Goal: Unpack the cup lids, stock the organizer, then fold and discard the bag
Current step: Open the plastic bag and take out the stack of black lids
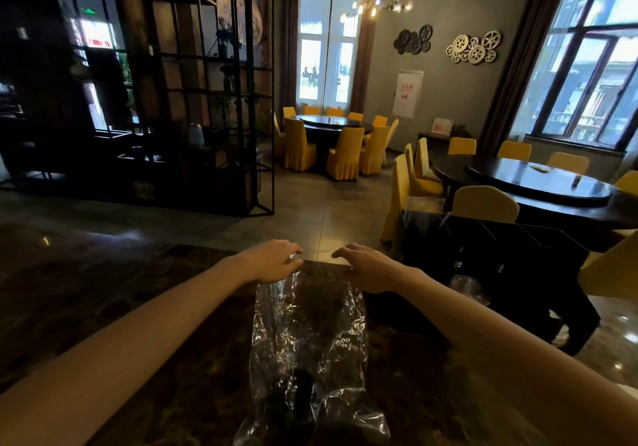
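A clear plastic bag (307, 342) lies flat and stretched out on a dark marble counter (138, 307), with its long side running away from the person. The bag is wrinkled and shiny. Something dark shows through it near the close end, but what it is cannot be told.

Both arms of the person reach forward to the far end of the bag, close to the far edge of the counter. The left hand (274, 261) is palm down on the far left corner of the bag, and its bent fingers pinch a bit of the crumpled plastic there. The right hand (366, 267) is palm down at the far right corner, with the fingers curved and pointing to the left. It touches the bag edge, but whether it really grips the plastic cannot be told.

To the right of the counter, lower down, stands a dark organizer (500, 255) with a grid of compartments on top. A clear cup lid (467, 286) is seen just beside its front.

Behind are two round dark tables (538, 176) with yellow covered chairs (345, 152) around them, and a black metal shelf (193, 100) stands at the left.
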`<state>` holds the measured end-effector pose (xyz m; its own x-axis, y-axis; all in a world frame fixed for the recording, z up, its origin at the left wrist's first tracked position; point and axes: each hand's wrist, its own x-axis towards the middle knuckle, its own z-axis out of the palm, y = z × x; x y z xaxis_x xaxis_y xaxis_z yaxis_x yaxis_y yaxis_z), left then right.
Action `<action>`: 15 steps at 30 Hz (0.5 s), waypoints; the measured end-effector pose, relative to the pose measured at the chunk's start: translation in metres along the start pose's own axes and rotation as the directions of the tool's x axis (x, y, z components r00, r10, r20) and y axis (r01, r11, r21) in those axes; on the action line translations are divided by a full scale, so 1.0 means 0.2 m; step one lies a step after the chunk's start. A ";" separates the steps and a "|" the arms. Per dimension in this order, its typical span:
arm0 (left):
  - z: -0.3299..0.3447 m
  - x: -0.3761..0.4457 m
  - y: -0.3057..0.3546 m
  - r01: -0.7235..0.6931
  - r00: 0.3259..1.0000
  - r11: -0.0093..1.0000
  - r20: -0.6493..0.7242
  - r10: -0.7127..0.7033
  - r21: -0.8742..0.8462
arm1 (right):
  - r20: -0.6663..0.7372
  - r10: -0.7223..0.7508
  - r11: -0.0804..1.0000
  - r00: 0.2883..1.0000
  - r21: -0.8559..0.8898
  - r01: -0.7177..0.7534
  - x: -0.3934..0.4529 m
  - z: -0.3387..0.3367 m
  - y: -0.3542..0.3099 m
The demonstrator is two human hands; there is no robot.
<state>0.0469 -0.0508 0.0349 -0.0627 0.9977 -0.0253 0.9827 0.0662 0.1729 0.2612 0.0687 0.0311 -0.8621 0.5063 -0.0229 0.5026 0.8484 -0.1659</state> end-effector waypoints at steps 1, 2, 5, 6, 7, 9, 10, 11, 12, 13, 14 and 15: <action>0.02 0.03 -0.02 -0.004 1.000 1.000 0.017 0.003 0.004 | 0.003 -0.002 1.000 1.000 -0.014 0.002 0.03 0.00 0.00; 0.03 0.06 -0.03 -0.005 0.999 1.000 0.035 0.004 0.015 | 0.015 -0.004 0.999 1.000 -0.032 0.005 0.07 0.00 0.01; 0.07 0.12 -0.07 0.003 0.996 0.998 0.090 -0.008 0.055 | 0.083 -0.010 0.994 0.997 -0.105 0.019 0.16 0.00 0.02; 0.08 0.14 -0.09 0.006 0.994 0.998 0.109 -0.013 0.063 | 0.109 -0.013 0.992 0.994 -0.126 0.026 0.19 0.01 0.02; 0.10 0.15 -0.10 0.010 0.992 0.998 0.129 -0.019 0.067 | 0.133 -0.013 0.989 0.991 -0.143 0.033 0.21 0.01 0.02; 0.10 0.17 -0.14 0.026 0.988 0.998 0.148 -0.036 0.065 | 0.161 -0.011 0.987 0.987 -0.158 0.036 0.25 0.01 0.03; 0.09 0.19 -0.15 0.038 0.989 0.997 0.138 -0.046 0.065 | 0.163 -0.013 0.986 0.986 -0.159 0.040 0.27 0.00 0.03; 0.08 0.20 -0.17 0.048 0.990 0.997 0.126 -0.056 0.065 | 0.159 -0.019 0.987 0.987 -0.154 0.044 0.28 -0.01 0.03; 0.07 0.21 -0.18 0.056 0.990 0.997 0.127 -0.063 0.057 | 0.151 -0.031 0.990 0.988 -0.135 0.051 0.28 -0.02 0.03; 0.05 0.22 -0.20 0.065 0.987 0.997 0.148 -0.069 0.034 | 0.147 -0.047 0.993 0.988 -0.102 0.063 0.29 -0.04 0.03; 0.04 0.22 -0.21 0.074 0.981 0.997 0.182 -0.073 0.000 | 0.150 -0.063 0.995 0.987 -0.065 0.074 0.29 -0.06 0.03; 0.02 0.21 -0.22 0.076 0.973 0.997 0.220 -0.069 -0.026 | 0.156 -0.078 0.996 0.985 -0.034 0.084 0.28 -0.09 0.03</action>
<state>0.0014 -0.0110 0.0215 -0.0903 0.9632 -0.2532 0.9701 0.1425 0.1963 0.2171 0.1045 0.0457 -0.8981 0.4083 -0.1636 0.4301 0.8929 -0.1332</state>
